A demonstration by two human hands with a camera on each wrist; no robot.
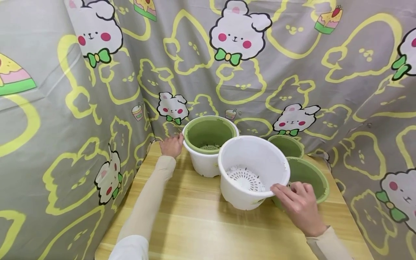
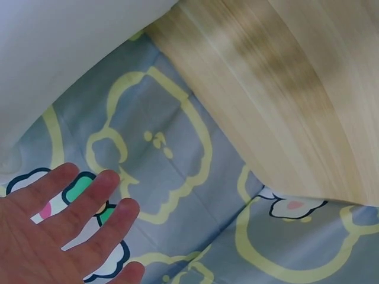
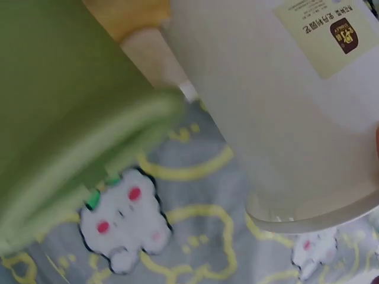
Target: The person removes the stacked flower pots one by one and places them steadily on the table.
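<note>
A white plastic flowerpot (image 1: 238,200) with a slotted bottom is tilted a little, over the table in the head view. My right hand (image 1: 297,206) pinches its right rim, thumb and fingers at the edge. In the right wrist view the same white pot (image 3: 278,118) carries a paper label. To the left, a green flowerpot (image 1: 208,131) sits nested inside another white flowerpot (image 1: 201,164). My left hand (image 1: 172,146) is at that outer pot's left rim. The left wrist view shows the left hand (image 2: 71,231) with straight, spread fingers beside the white wall.
Two more green flowerpots stand at the right, one nearer (image 1: 307,177) and one farther back (image 1: 286,144). All are on a wooden table (image 1: 195,224). A grey curtain (image 1: 195,65) printed with bears and cake slices surrounds the table's back and sides.
</note>
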